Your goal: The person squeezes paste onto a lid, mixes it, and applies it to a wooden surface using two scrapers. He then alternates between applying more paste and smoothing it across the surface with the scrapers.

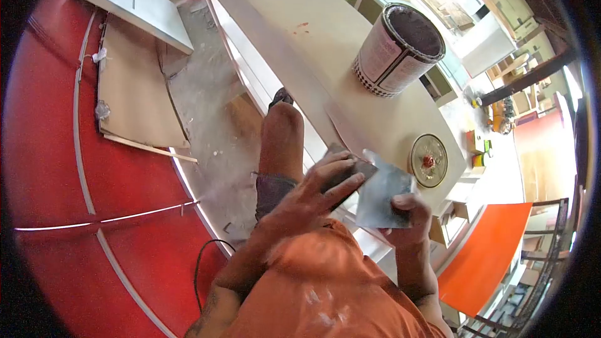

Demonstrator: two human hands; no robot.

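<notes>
My left hand (327, 180) is closed on a dark flat piece (364, 174), its fingers lying across the top; I cannot make out its exact kind. In my right hand (410, 213) is a grey metal putty spreader (383, 194), a thin flat plate pinched with the thumb on its face. The two plates are close together, edges meeting or overlapping, over the near edge of a pale board (325, 81). On that board stands a large open paint can (399, 50), dark inside. Nearer to my right hand lies a round metal lid (421, 172) with a reddish lump (429, 161) on it.
Red panels (47, 175) with pale strips are on the left, beside a brown board (134, 81) and a white panel (141, 3). An orange panel (485, 256) stands at right. My bent knee (282, 128) is beside the pale board. A cable (199, 263) hangs at lower left.
</notes>
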